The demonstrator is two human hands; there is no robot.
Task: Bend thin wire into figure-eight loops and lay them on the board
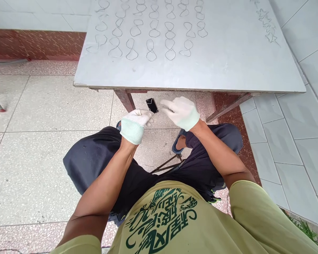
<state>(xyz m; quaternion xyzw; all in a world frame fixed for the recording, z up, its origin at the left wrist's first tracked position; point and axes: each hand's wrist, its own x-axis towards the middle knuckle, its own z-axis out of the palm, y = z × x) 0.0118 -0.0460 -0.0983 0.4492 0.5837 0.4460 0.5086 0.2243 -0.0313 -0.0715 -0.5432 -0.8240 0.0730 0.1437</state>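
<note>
My left hand (137,120), in a white glove with a pale green cuff, pinches a thin bent wire (152,100) below the table's front edge. My right hand (182,110), gloved the same way, faces it from the right with its fingers closed at the wire's other side. The wire curves through the gap between the two hands; its full shape is too fine to make out. Behind it shows a small black rectangular object (151,105), and I cannot tell whether it lies on the floor or is held.
Several figure-eight wire pieces (170,49) lie in rows on the white tabletop (214,70). A tangled strand of wire pieces (267,25) lies at its right side. Wooden table legs (125,100) stand beyond my knees. A tiled wall (294,137) is on the right.
</note>
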